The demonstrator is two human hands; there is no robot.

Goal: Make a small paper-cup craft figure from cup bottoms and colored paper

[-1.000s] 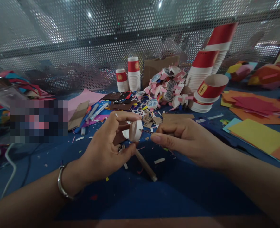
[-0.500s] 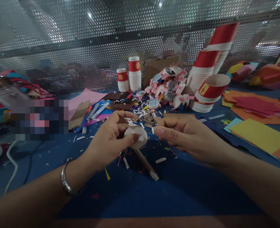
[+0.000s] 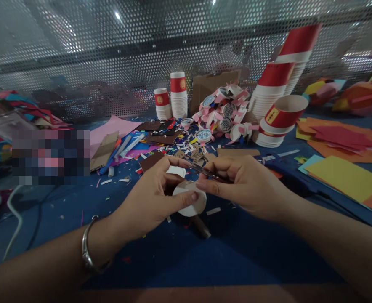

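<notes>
White paper disc (image 3: 190, 209) is above the desk (image 3: 236, 263), beyond middle of near edge, in left hand (image 3: 150, 193) grip: thumb across face, fingers curled behind. Probably light, stiffish, easily dented; rim looks the safest hold. Right hand (image 3: 247, 185) grip pinches thin dark tool (image 3: 211, 174), type unclear, pointing left; forearms angle inward.

Hands (image 3: 150, 195), pinched white disc (image 3: 200, 205), stacked cups (image 3: 272, 80)
</notes>
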